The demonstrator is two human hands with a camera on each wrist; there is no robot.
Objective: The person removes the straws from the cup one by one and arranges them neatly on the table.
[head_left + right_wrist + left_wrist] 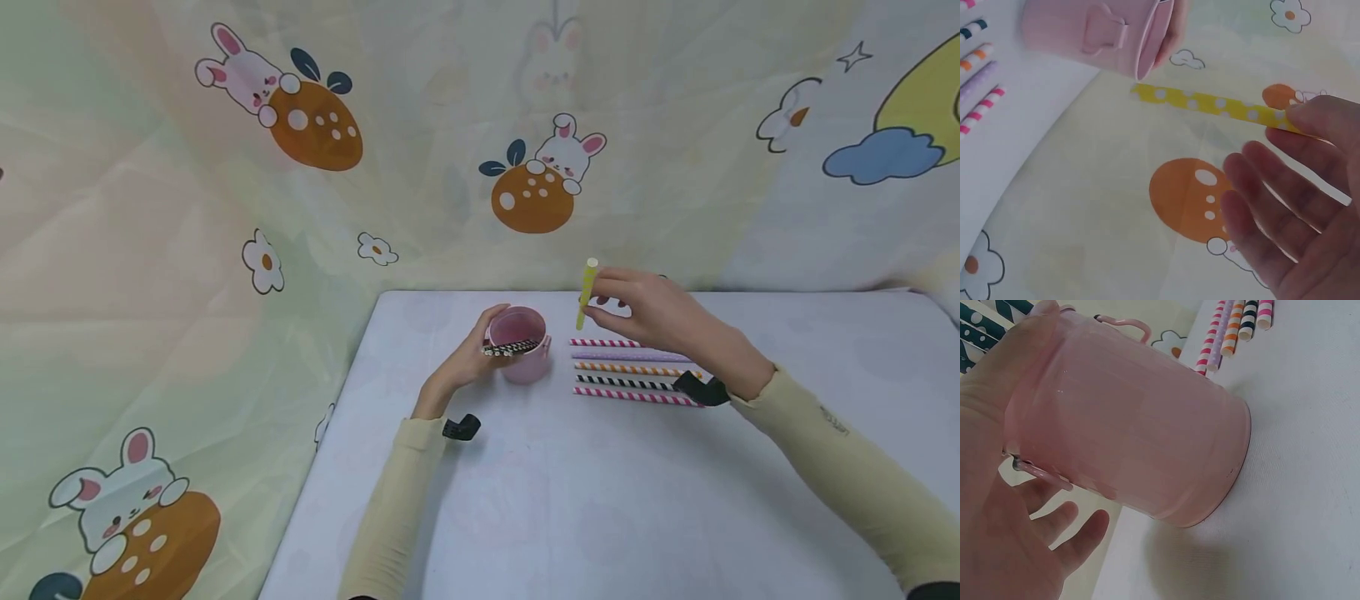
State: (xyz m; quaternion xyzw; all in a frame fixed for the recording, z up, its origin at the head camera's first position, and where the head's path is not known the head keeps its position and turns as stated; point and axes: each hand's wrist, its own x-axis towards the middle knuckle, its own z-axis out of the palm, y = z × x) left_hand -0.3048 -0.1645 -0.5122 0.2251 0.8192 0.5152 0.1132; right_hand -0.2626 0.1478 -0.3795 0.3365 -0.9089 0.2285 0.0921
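Observation:
My left hand [468,357] grips a pink metal pail [527,368] by its side. The thumb lies near the rim in the left wrist view, beside small looped handles on the pail [1135,425]. Several black-and-white patterned paper straws [510,348] lean out of its mouth toward that hand. To the right, my right hand [656,310] pinches a yellow paper straw [587,296] between thumb and index finger, raised above the table. White dots cover the yellow straw [1210,106] in the right wrist view; its far end overlaps the area just below the pail's rim.
Beneath my right hand, several paper straws lie side by side on the white table [570,500]: pink-striped [637,396], black-striped [626,382], orange-striped [630,369] and lilac [630,355]. A backdrop cloth [435,167] with printed rabbits hangs behind the table's far edge.

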